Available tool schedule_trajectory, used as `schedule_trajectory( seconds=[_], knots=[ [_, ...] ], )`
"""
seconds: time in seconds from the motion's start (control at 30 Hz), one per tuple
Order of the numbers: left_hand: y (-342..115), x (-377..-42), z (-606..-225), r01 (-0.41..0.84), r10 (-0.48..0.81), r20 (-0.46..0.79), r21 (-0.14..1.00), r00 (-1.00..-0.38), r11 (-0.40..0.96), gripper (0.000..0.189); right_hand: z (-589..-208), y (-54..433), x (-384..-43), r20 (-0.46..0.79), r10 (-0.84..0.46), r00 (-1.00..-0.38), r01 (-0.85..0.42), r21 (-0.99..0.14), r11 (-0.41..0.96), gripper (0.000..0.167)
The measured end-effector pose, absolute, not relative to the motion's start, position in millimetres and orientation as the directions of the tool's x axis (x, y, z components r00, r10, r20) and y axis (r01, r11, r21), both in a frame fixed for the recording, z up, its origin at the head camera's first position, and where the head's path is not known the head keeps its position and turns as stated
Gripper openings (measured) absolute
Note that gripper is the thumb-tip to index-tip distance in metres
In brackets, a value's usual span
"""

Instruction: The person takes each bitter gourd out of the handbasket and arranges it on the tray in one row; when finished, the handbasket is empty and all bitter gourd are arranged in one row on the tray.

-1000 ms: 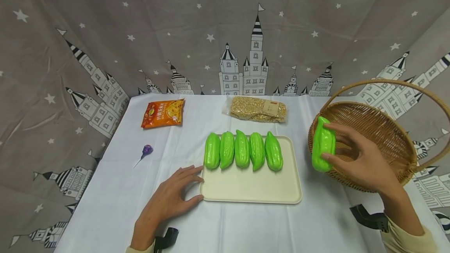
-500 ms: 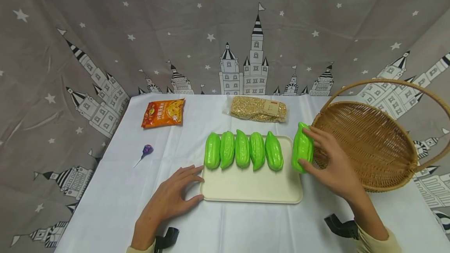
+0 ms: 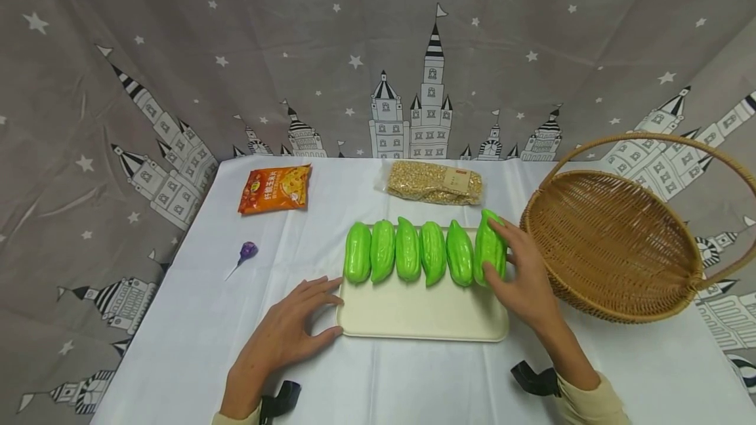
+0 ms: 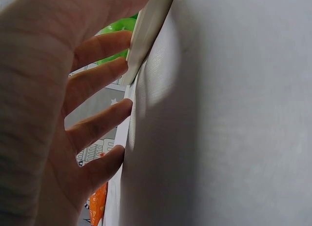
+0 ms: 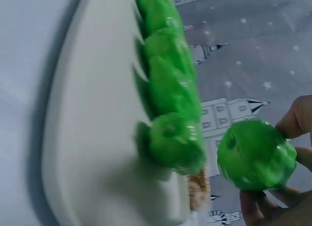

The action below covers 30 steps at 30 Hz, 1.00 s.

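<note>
My right hand (image 3: 522, 277) pinches a glossy, ridged green bitter melon (image 3: 489, 248) between thumb and fingers, over the right end of the cream tray (image 3: 422, 317). The right wrist view has this held bitter melon (image 5: 256, 155) end-on, raised off the tray. Several similar bitter melons (image 3: 408, 251) lie side by side in a row along the tray's far half, stems pointing away. At the tray's left edge rests my left hand (image 3: 289, 323), fingers spread and fairly straight. In the left wrist view its fingertips (image 4: 122, 65) touch the tray's rim (image 4: 151, 26).
A wicker basket (image 3: 614, 248) with a tall arched handle stands right of the tray. Behind the tray lies a clear bag of yellow grains (image 3: 434, 182). An orange snack packet (image 3: 274, 189) and a purple lollipop (image 3: 247, 252) are on the left of the white cloth.
The right hand has carried its bitter melon leftward from the basket's near rim to over the tray's right end, beside the row. The left hand has stayed put.
</note>
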<state>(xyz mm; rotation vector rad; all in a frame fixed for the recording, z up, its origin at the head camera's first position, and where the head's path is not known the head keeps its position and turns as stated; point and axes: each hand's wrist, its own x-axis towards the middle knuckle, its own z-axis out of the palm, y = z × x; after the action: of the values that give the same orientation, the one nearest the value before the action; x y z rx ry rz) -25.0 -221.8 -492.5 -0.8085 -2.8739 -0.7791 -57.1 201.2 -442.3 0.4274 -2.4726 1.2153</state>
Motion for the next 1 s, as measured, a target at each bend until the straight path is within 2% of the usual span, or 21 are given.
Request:
schedule_trajectory(
  seconds=[0.17,0.4,0.7,1.0],
  knots=[
    [-221,-24,-492,0.5,0.472,0.184,0.461,-0.862,0.733,0.04,-457,194,-61,0.398,-0.044,-0.916,-0.347,-0.734,0.584,0.079],
    [-220,-24,-493,0.495,0.471,0.177,0.461,-0.864,0.736,0.041,-469,187,-64,0.276,0.066,-0.959,-0.19,-0.796,0.574,0.075],
    [-219,-22,-492,0.493,0.473,0.169,0.459,-0.865,0.739,0.041,-479,192,-73,0.094,0.117,-0.989,-0.011,-0.826,0.563,0.068],
    [-218,-22,-492,0.491,0.47,0.168,0.456,-0.867,0.742,0.041,-486,190,-74,0.081,0.088,-0.993,-0.016,-0.818,0.575,0.063]
  ],
)
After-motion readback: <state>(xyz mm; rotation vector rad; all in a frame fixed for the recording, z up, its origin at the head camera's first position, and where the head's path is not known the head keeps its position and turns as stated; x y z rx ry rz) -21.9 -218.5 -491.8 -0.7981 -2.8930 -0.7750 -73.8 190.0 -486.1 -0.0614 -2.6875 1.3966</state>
